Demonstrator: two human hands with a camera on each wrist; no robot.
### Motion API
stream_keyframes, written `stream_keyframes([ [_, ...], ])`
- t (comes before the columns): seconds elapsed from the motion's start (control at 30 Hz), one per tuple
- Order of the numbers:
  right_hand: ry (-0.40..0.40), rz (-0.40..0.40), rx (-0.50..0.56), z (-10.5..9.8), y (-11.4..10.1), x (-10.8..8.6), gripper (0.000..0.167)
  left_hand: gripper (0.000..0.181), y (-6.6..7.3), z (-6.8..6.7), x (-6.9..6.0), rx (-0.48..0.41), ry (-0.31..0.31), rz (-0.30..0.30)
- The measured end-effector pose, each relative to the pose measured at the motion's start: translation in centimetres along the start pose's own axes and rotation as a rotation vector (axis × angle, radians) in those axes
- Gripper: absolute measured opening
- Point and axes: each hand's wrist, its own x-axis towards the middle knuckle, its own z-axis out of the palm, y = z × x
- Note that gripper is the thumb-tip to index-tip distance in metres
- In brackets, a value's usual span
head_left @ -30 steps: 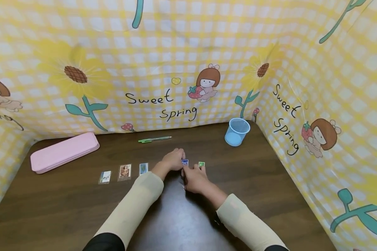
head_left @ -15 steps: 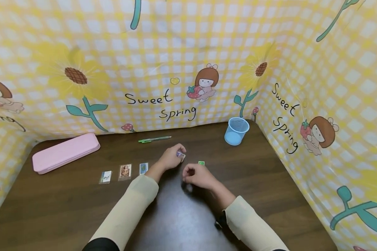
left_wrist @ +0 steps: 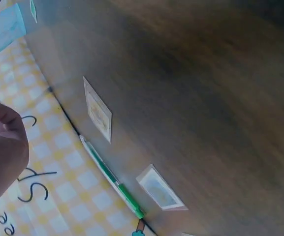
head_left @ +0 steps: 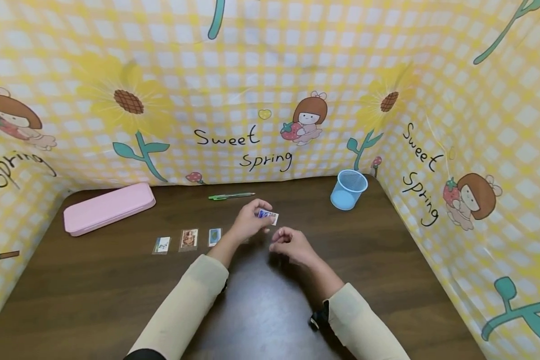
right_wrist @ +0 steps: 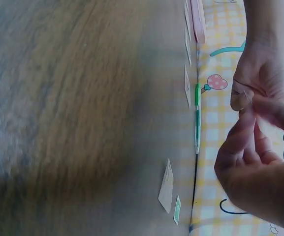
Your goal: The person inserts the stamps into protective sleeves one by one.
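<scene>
Below: brown table (head_left: 94,295) | around: yellow-checked cloth (head_left: 234,60) | left hand (head_left: 249,220) pinches card (head_left: 273,217)

Card (head_left: 268,216): small, thin and rectangular, with blue-violet print and white edging; finer print too small to read.
Hold: pinched in the left grip (head_left: 248,221), the fingers hiding part of it.
Pose: raised off the surface (head_left: 256,315), printed face towards the head view, right end slightly lower there.
Place: near the right grip (head_left: 294,246); whether they touch is unclear.
</scene>
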Motion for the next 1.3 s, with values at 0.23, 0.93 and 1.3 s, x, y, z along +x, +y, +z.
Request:
stream_keyframes([
  [0.23,0.090,0.018,0.078,0.1,-0.7,-0.3,0.009,0.024,1.6,-0.8,-2.1,-0.046,0.001,0.042],
  [0.93,0.231,-0.102,0.102,0.9,-0.8,-0.4,0.017,0.022,2.4,-0.9,-3.3,0.020,0.067,0.137],
  [1.3,0.201,-0.079,0.116,0.9,-0.7,-0.5,0.017,0.018,2.1,-0.9,-3.6,0.067,0.052,0.096],
])
